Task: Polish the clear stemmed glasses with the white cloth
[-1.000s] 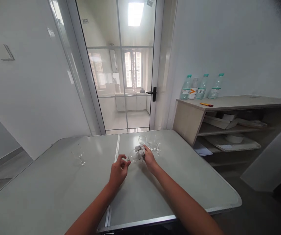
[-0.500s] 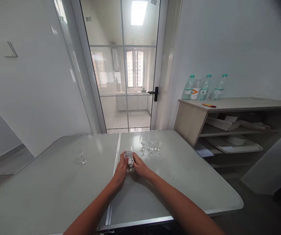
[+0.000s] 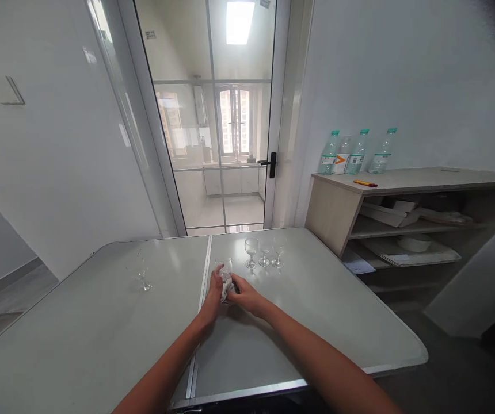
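Note:
Near the table's middle seam, my left hand (image 3: 213, 290) is closed around a clear stemmed glass (image 3: 225, 265), its bowl showing above the fingers. My right hand (image 3: 246, 295) grips a crumpled white cloth (image 3: 227, 288) and presses it to the glass's side. Both hands partly hide the lower part of the glass. Just beyond my right hand stand three more stemmed glasses (image 3: 251, 253) in a row, upright. A single stemmed glass (image 3: 144, 277) stands apart on the left half of the table.
The grey-green table (image 3: 316, 322) has a metal seam and rounded corners. Beyond its far edge is a glazed door (image 3: 247, 198) with a black handle. At right, a wooden shelf unit (image 3: 336, 198) carries several plastic bottles (image 3: 354, 155) and a yellow-red pen-like item (image 3: 365, 183).
My right hand has shifted a little lower on the glass with the cloth. Fingers of my left hand have lifted slightly. The whole view has moved a little.

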Motion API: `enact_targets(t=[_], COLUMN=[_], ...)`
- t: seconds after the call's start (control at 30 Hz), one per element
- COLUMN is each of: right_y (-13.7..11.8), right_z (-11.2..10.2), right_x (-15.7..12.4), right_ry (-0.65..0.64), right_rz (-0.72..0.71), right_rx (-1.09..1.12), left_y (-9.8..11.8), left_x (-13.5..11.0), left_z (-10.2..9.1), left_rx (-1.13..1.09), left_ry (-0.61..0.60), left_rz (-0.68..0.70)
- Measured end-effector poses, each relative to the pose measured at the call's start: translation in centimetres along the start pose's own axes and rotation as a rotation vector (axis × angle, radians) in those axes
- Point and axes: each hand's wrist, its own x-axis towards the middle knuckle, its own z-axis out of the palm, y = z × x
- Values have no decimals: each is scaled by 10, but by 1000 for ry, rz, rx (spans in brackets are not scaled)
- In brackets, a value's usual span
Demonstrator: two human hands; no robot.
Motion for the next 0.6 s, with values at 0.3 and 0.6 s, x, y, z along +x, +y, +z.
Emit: enact_targets(t=[0.3,0.6], right_y=[0,-17], right_z=[-7,-5], right_x=[3,-3], right_ry=[68,-58], right_rz=[5,-12], right_rx=[-225,-180], left_y=[11,13], left_x=[6,2], left_z=[-13,-13], left_rx=[-140,-236], left_ry=[-15,49], left_rz=[-2,94])
